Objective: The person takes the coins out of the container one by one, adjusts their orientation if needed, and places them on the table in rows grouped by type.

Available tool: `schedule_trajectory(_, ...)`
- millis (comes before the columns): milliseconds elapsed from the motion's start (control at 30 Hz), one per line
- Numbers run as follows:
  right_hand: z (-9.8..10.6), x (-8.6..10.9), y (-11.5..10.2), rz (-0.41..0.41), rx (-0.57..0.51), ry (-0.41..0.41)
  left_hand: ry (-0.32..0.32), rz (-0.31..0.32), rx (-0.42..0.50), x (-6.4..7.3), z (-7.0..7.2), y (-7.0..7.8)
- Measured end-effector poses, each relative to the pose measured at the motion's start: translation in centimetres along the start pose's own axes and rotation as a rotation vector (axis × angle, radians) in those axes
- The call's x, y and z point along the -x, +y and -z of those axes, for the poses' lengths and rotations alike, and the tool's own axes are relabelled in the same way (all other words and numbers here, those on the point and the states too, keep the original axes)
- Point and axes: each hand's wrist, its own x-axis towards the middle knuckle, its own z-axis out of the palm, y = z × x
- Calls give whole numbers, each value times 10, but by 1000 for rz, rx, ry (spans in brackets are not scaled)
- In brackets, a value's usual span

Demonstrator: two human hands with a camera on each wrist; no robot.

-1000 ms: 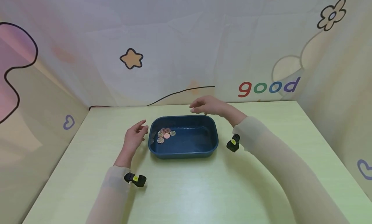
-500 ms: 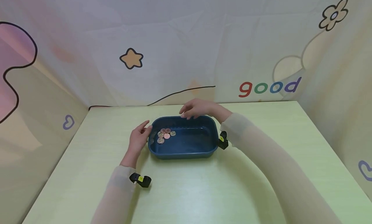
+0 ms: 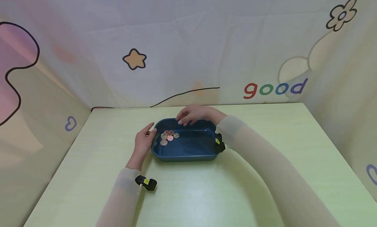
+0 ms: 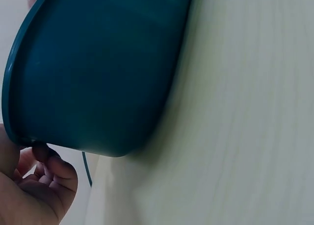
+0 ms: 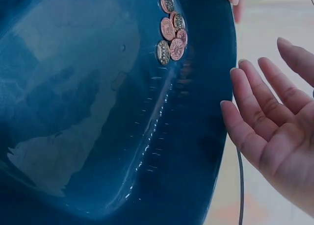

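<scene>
A dark blue rectangular plastic tub [image 3: 188,157] stands on the table, with several copper and silvery coins [image 3: 168,137] grouped at its left end. In the right wrist view the coins [image 5: 171,31] lie partly overlapping on the glossy floor of the tub. My left hand [image 3: 143,142] holds the tub's left rim. The left wrist view has its fingers [image 4: 61,171] curled just under the rim. Over the tub's back rim hovers my right hand [image 3: 194,112], its palm toward the tub and nothing in its loosely bent fingers [image 5: 250,97].
The pale green table [image 3: 188,194] runs back to a printed curtain [image 3: 188,57], which also hangs along both sides. Small black wrist cameras sit on the left sleeve [image 3: 117,194] and the right sleeve [image 3: 253,148]; the right one overlaps the tub's right end.
My right hand has moved left and down, from beyond the tub's back right to over its back rim. My left hand has come in from the left to the rim. The coins stay put.
</scene>
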Motion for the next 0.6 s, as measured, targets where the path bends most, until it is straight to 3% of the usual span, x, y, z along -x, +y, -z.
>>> schedule_trajectory(300,-8,-8,-4,-1,-33,-16,20,42,100,2,-4,-2)
schedule_trajectory(600,-17,-19,-3,-16,-15,-34,41,63,124,3,-6,-2)
